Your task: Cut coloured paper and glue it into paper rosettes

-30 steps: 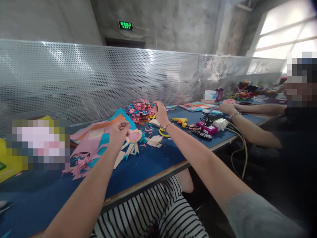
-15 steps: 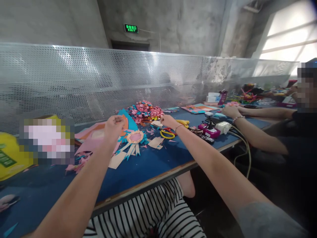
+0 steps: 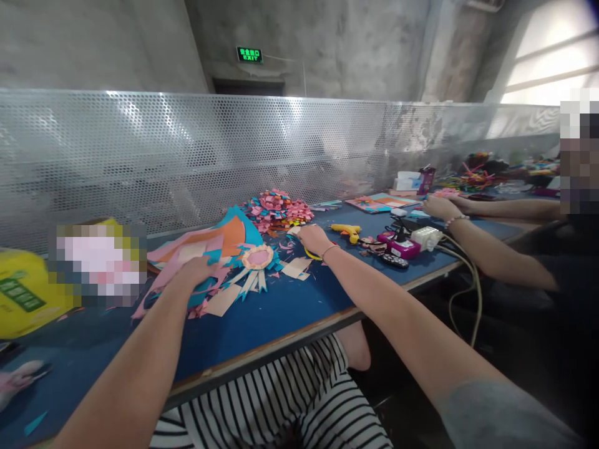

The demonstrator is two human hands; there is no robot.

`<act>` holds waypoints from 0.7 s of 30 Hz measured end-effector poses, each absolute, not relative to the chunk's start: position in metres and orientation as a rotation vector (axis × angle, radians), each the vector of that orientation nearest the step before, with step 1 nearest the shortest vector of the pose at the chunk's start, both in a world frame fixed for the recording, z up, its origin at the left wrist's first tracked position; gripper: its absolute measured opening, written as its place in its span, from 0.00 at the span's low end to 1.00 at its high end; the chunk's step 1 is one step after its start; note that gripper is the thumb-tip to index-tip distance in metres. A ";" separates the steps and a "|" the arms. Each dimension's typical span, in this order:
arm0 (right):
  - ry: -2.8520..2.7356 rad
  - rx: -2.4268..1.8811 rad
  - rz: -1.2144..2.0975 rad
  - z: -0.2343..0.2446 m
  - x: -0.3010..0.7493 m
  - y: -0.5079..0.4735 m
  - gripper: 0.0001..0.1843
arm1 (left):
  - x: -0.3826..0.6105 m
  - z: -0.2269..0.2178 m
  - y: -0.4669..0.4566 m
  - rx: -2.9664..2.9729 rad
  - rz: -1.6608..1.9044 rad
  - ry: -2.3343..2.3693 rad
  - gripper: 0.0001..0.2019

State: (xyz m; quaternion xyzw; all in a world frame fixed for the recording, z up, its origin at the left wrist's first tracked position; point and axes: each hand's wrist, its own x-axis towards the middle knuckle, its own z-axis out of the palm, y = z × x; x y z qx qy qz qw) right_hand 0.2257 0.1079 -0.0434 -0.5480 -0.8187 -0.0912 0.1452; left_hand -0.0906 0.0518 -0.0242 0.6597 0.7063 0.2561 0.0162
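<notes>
My left hand (image 3: 202, 270) is down on a loose stack of coloured sheets, beside a blue piece (image 3: 214, 257); its fingertips are hidden. An orange sheet (image 3: 229, 238) and a pink sheet (image 3: 163, 277) lie around it. Between my hands rests a rosette (image 3: 257, 257) with a pink centre, a cream pleated ring and blue-edged tails. My right hand (image 3: 313, 241) is low over the table with curled fingers, close to a cream scrap (image 3: 294, 231); what they hold, if anything, is hidden. Under that hand shows a yellow loop handle (image 3: 311, 254).
Behind the rosette is a heap of pink and blue pieces (image 3: 276, 211). A yellow glue gun (image 3: 346, 232), a purple power strip (image 3: 397, 247) and cables are on the right. A yellow bag (image 3: 32, 296) stands left. A co-worker's hands (image 3: 442, 209) are at the far right.
My left hand has moved down and left onto the sheets, uncovering the orange one. My right hand has come down slightly, now covering part of the yellow handles and revealing the glue gun.
</notes>
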 end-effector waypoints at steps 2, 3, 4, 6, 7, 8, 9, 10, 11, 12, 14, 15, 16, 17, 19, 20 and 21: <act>-2.343 -1.571 -0.262 -0.043 0.225 0.108 0.16 | -0.098 -0.026 0.051 2.084 0.661 2.220 0.05; -2.335 -1.563 -0.266 -0.042 0.225 0.108 0.17 | -0.100 -0.025 0.052 2.113 0.600 2.233 0.04; -2.327 -1.544 -0.268 -0.041 0.224 0.108 0.18 | -0.102 -0.024 0.052 2.142 0.549 2.247 0.03; -2.332 -1.476 -0.245 -0.041 0.224 0.106 0.19 | -0.105 -0.022 0.052 2.190 0.486 2.273 0.02; -2.342 -1.441 -0.214 -0.040 0.224 0.106 0.20 | -0.106 -0.021 0.053 2.200 0.500 2.291 0.03; -2.352 -1.413 -0.171 -0.040 0.224 0.105 0.20 | -0.106 -0.020 0.053 2.206 0.532 2.310 0.04; -2.358 -1.391 -0.120 -0.040 0.225 0.105 0.19 | -0.106 -0.020 0.053 2.212 0.575 2.327 0.06; -2.347 -1.382 -0.070 -0.041 0.226 0.104 0.19 | -0.106 -0.020 0.053 2.214 0.616 2.342 0.07; -2.320 -1.384 -0.028 -0.041 0.227 0.105 0.19 | -0.105 -0.021 0.053 2.218 0.654 2.356 0.07; -2.275 -1.395 0.005 -0.041 0.229 0.105 0.19 | -0.105 -0.022 0.053 2.211 0.665 2.375 0.07; -2.146 -1.440 0.022 -0.041 0.234 0.106 0.22 | -0.106 -0.025 0.054 2.137 0.543 2.415 0.11; -2.062 -1.471 -0.005 -0.040 0.237 0.107 0.24 | -0.107 -0.026 0.055 2.087 0.451 2.430 0.14; -1.971 -1.498 -0.053 -0.039 0.241 0.107 0.27 | -0.107 -0.027 0.057 2.032 0.340 2.432 0.17; -1.886 -1.508 -0.112 -0.037 0.245 0.107 0.30 | -0.108 -0.027 0.058 2.009 0.283 2.425 0.18; -1.787 -1.478 -0.199 -0.031 0.252 0.106 0.30 | -0.109 -0.025 0.060 2.000 0.235 2.408 0.17; -1.790 -1.453 -0.202 -0.028 0.255 0.104 0.28 | -0.110 -0.023 0.060 2.004 0.254 2.396 0.16; -1.825 -1.433 -0.183 -0.025 0.258 0.103 0.25 | -0.110 -0.022 0.061 1.999 0.284 2.385 0.15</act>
